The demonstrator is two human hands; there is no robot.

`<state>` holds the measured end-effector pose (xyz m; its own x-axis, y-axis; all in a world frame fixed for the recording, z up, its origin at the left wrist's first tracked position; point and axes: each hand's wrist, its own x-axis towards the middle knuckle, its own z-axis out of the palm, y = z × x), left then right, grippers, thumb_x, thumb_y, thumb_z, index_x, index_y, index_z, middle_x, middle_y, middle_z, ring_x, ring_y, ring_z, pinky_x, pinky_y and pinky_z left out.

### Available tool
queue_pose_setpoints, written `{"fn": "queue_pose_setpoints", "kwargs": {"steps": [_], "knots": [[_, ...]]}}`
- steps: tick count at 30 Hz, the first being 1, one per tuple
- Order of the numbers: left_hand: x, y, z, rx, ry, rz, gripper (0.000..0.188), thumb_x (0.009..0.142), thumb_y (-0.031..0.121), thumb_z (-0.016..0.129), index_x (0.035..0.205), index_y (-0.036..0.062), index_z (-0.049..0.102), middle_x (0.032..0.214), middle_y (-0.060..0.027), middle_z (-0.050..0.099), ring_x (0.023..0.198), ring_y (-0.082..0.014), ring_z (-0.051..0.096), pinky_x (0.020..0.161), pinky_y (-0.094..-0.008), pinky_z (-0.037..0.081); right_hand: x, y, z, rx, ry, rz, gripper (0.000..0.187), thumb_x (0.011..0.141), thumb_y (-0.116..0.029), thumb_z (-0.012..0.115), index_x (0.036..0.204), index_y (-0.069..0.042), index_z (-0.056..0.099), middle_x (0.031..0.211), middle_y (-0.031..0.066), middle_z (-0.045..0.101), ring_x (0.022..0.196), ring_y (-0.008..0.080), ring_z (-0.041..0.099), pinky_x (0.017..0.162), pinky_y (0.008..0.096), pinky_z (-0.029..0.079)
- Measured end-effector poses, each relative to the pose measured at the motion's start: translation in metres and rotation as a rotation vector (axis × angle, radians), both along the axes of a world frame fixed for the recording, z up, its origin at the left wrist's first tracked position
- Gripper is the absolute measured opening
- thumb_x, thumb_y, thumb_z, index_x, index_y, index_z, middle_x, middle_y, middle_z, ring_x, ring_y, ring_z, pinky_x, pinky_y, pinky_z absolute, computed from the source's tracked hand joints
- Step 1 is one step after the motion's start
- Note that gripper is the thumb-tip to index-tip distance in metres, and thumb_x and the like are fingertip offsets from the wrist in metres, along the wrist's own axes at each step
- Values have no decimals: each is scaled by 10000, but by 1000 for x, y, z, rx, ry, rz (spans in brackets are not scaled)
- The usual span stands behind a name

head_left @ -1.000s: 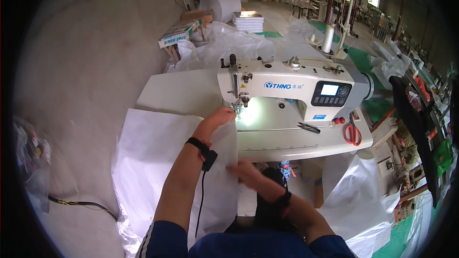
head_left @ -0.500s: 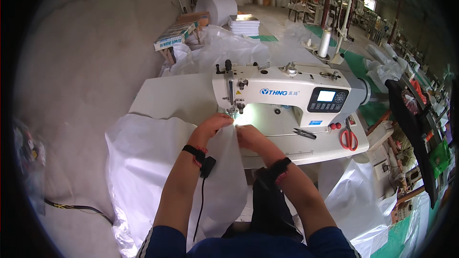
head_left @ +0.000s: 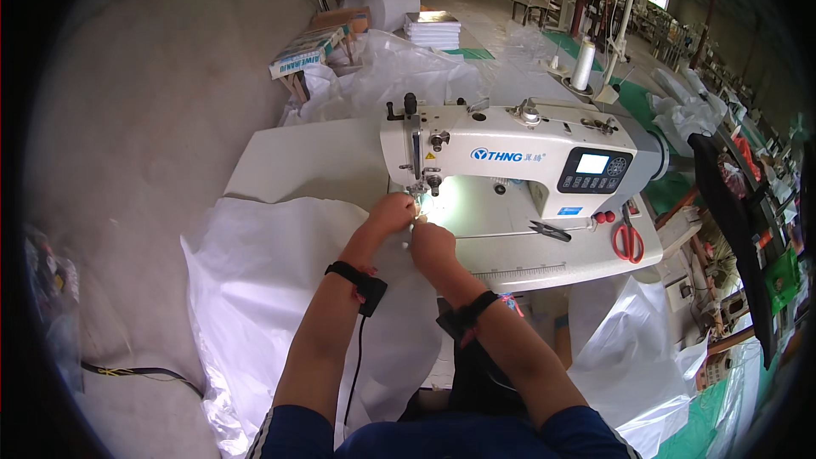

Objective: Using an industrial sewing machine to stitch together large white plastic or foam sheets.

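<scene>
A white sewing machine stands on its pale table, its lamp lighting the needle area. Just in front of the needle, my left hand is closed on the edge of a large white plastic sheet. My right hand is closed beside it, touching the same edge; its fingertips meet those of the left hand. The sheet drapes from the table over my lap and down to the left. Part of the pinched edge is hidden behind my fingers.
Black thread snips and red-handled scissors lie on the table's right side. A white thread cone stands behind the machine. More white sheeting hangs at the right. A cable runs along the floor at left.
My right hand has moved left and closer to my left hand at the sheet's edge. The view has shifted slightly.
</scene>
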<state>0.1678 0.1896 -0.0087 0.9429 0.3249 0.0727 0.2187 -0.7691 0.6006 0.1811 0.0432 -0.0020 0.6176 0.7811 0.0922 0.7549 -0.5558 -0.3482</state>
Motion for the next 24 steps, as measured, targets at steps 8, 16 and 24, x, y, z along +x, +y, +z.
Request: {"fn": "queue_pose_setpoints", "kwargs": {"steps": [8,16,24], "knots": [[-6,-29,3,543,-72,257,296,792,370,608,813,76,631,835,-117,613,833,-311,567,738,-419,447,-28,-24,-11,57,-250,-55,401,789,-84,509,1157,76,510,780,109,643,636,222,654,555,319,518],[-37,-38,1,587,-351,-32,178,785,159,577,923,52,611,999,-107,594,945,-286,548,825,-383,438,-23,-22,-12,75,-176,-35,366,818,-78,470,1145,86,498,762,114,645,643,241,651,542,326,507],[-40,-51,-18,525,-408,-78,240,778,153,583,998,58,597,1079,-71,585,1021,-271,529,871,-365,426,-20,-23,-13,165,-118,-19,355,818,-73,465,1127,98,498,754,121,647,647,246,650,545,335,508]]}}
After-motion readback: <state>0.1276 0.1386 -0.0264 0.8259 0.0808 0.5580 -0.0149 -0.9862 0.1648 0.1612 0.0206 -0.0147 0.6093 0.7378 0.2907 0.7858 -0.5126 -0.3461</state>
